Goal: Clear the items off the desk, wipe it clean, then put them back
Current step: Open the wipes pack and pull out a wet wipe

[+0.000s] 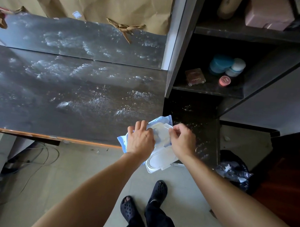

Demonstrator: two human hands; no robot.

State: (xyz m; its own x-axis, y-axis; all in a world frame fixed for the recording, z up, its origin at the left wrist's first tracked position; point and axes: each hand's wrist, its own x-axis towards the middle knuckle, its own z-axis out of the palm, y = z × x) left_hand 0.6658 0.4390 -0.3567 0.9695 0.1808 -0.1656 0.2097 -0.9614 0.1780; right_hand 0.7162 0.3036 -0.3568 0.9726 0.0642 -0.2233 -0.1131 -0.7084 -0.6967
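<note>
— Where is the wet-wipe pack [159,133]?
— At the near right corner of the dark desk [62,92], partly over the edge, its white flip lid [160,159] hanging open toward the floor.
— And the hands?
— The left hand [140,140] presses down on the pack's left side, gripping it. The right hand [182,139] pinches at the opening with fingertips; whether a wipe is between them, I cannot tell.
— The shelf [209,90]?
— Small jars [227,66] stand on it, right of the desk.
</note>
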